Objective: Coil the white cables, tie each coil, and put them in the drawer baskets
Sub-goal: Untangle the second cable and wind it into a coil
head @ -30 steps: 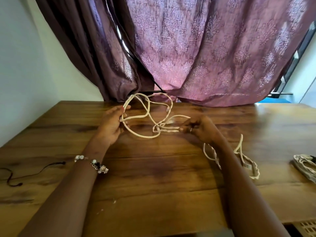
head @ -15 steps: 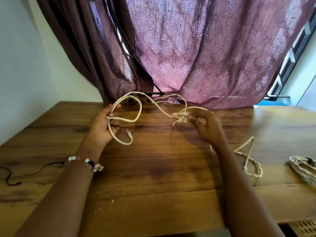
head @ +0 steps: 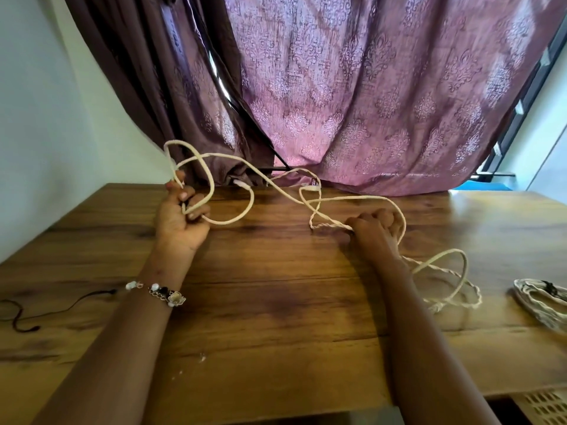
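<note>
Item: white cable (head: 233, 220), uncoiled, strung between both hands above the wooden surface (head: 276, 302).
Left hand (head: 181, 222): grip closed round loops, raised, likely to gather turns.
Right hand (head: 372, 230): grip closed on a twisted stretch, apparently to feed slack; the tail lies behind it.
Finished coil (head: 540, 302): surface's right edge, beside a basket (head: 546, 406).

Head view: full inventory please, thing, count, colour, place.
white cable: 1, cream-white, looped between both hands, trailing right on the table
tied coil: 1, white, table's right edge
black cord: 1, black, table's left edge
table: 1, brown wood, foreground
curtain: 1, mauve patterned, behind the table
basket: 1, cream, bottom right corner, partly visible
bracelet: 1, beaded, left wrist
left hand: grips cable loops
right hand: grips the twisted stretch
</note>
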Demonstrator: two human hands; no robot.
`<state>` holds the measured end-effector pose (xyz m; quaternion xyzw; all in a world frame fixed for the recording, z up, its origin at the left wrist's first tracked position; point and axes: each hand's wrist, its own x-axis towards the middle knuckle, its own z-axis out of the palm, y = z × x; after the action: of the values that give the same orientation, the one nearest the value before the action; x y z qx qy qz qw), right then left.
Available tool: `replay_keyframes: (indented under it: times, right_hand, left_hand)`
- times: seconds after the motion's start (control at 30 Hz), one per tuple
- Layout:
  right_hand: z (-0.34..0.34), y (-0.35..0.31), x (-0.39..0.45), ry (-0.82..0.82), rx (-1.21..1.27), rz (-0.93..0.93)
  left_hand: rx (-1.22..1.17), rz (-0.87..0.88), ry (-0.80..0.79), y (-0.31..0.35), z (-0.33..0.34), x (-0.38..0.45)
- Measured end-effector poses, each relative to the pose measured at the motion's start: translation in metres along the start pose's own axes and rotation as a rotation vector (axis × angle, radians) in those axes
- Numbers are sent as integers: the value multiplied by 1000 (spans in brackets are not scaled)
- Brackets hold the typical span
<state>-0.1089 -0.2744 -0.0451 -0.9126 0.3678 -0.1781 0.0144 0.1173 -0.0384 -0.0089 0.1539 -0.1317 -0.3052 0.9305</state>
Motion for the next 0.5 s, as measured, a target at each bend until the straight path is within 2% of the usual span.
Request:
replay_keyframes:
  times: [0.07,0.13,0.23,0.27,0.33,0.43,0.5]
  right_hand:
    - [4,5,-1,-41,80,-66]
    - [2,6,-3,-74,189,-182]
    - [-11,-12,-5,21,473,-367]
    - [-16,-18,-6,17,596,-386]
    - [-21,-23,-6,-19,654,-415]
    - [-18,-18,-5,-133,517,-432]
    - [-16,-20,-7,-129,380,-445]
  left_hand:
    - [154,-1,69,0,-1,0]
    - [437,-39,142,-7,-5,0]
    - [780,-46,201,-21,-10,0]
    - [818,-40,209,-23,-10,0]
    - [812,-28,215,-23,-8,0]
    - [724,20,224,-17,-7,1]
    - [628,49,230,-13,-8,2]
